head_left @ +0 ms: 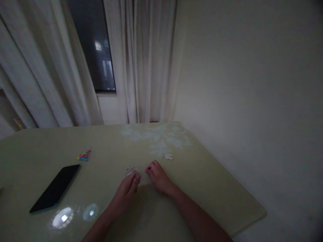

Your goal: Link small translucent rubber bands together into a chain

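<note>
My left hand (130, 185) is closed over the middle of the table, thumb pressed against curled fingers. Just beyond its knuckles lies a thin, pale coil of what looks like string (128, 169). My right hand (157, 174) is a short gap to the right, its thumb and fingertips pinched together. Whatever either hand holds is too small and dim to make out. Past the right hand sit several small white pieces (169, 157). Farther left is a little heap of small, brightly coloured pieces (84, 156), like beads.
A black tablet-like slab (56, 188) lies at the left of the pale greenish table (106, 144). Light leaf patterns mark the table's far right part. A plain wall (247, 84) runs along the right side, and curtains (151, 67) hang by a dark window behind.
</note>
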Motion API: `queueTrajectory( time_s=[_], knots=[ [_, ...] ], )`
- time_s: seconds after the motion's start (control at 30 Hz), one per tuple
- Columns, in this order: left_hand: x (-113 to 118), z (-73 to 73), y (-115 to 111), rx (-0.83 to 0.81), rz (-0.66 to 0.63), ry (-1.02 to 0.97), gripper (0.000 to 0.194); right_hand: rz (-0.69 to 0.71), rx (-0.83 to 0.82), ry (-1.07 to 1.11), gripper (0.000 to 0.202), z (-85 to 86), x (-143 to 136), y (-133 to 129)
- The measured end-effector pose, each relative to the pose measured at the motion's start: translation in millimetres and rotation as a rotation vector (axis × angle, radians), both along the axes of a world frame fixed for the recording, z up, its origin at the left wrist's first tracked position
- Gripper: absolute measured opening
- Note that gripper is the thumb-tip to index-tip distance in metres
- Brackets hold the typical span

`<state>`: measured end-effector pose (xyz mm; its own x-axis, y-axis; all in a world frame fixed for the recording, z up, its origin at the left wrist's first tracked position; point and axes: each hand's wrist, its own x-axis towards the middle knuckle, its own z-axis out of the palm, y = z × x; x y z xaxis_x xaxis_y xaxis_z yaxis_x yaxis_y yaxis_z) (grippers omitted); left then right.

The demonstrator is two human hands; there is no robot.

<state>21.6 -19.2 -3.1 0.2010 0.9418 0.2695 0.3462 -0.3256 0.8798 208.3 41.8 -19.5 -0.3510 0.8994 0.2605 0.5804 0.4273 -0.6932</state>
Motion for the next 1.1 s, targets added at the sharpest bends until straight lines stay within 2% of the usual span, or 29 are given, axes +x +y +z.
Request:
queueTrajectory(
  time_s=[0.1, 0.2, 0.33, 0.4, 0.57, 0.83, 0.97, 1.1],
  knots=[
    [-1, 5.4, 2, 0.052, 0.069, 0.022, 0.037, 0.113, -0.074, 0.315, 0.011, 12.4, -2, -11],
    [-3, 8.0, 4, 0.072, 0.150, -0.021, 0.032, 0.200, -0.096, 0.427, 0.014, 23.0, -4, -22],
    [-5, 7.8, 5, 0.217, 0.109, -0.036, 0.019, 0.225, -0.104, 0.450, 0.019, 28.2, -5, -28],
    [-5, 7.8, 4, 0.258, 0.108, -0.010, 0.019, 0.229, -0.107, 0.452, 0.021, 28.8, -4, -28],
    [-4, 6.6, 2, 0.204, 0.226, 0.039, 0.018, 0.255, -0.081, 0.452, 0.023, 29.9, -6, -30],
    [-3, -0.8, 2, 0.103, 0.340, -0.058, 0.027, 0.387, -0.028, 0.464, 0.021, 32.4, -14, -43],
    [-1, 1.0, 2, 0.108, 0.356, 0.007, 0.023, 0.387, -0.032, 0.465, 0.019, 34.0, -11, -42],
    [0, 1.9, 2, 0.132, 0.294, 0.024, 0.019, 0.368, -0.019, 0.430, 0.017, 32.5, -10, -42]
  ],
)
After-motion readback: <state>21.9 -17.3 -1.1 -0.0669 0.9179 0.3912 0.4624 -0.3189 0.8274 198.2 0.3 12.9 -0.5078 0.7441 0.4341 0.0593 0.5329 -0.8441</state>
